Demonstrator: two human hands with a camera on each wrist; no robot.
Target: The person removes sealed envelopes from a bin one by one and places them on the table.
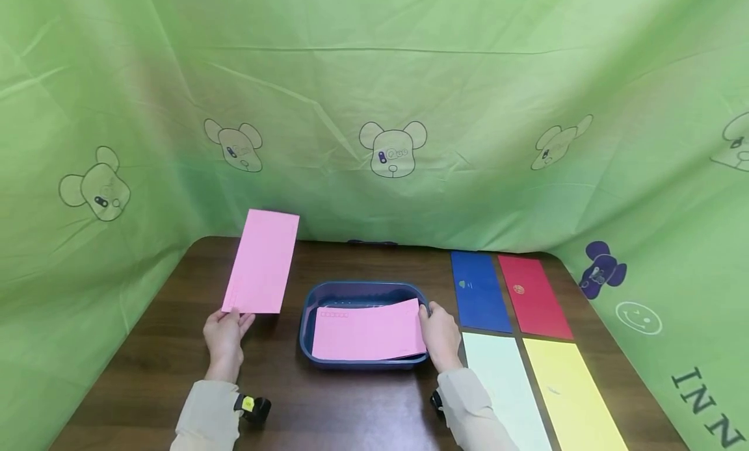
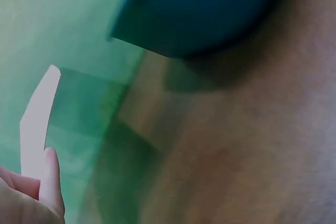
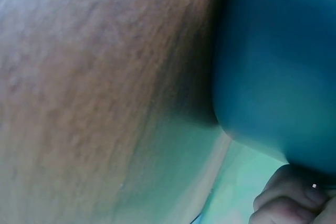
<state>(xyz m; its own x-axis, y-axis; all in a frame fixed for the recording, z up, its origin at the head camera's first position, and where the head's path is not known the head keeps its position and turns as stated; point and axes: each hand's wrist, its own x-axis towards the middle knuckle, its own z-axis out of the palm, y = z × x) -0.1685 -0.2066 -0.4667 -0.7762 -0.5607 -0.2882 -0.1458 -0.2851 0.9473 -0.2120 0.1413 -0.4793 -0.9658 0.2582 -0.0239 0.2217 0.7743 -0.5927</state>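
Raised over the table's left side, a pink envelope (image 1: 263, 262) stands nearly upright, its lower edge pinched by my left hand (image 1: 223, 337). In the left wrist view this envelope (image 2: 38, 124) shows as a thin slanted strip above the thumb. A dark blue plastic basin (image 1: 363, 286) sits mid-table. Inside it lie more pink envelopes (image 1: 368, 333), the top one printed with small boxes at its left end. My right hand (image 1: 440, 334) grips the basin's right rim, thumb at the envelopes' edge. Curled fingers (image 3: 286, 203) show under the basin's side (image 3: 278, 66) in the right wrist view.
On the right lie flat paper pieces in two rows: blue (image 1: 481, 292) and red (image 1: 535, 296) behind, pale green (image 1: 506, 386) and yellow (image 1: 573, 392) in front. A green curtain (image 1: 328, 197) with bear prints surrounds the brown wooden table (image 1: 351, 409).
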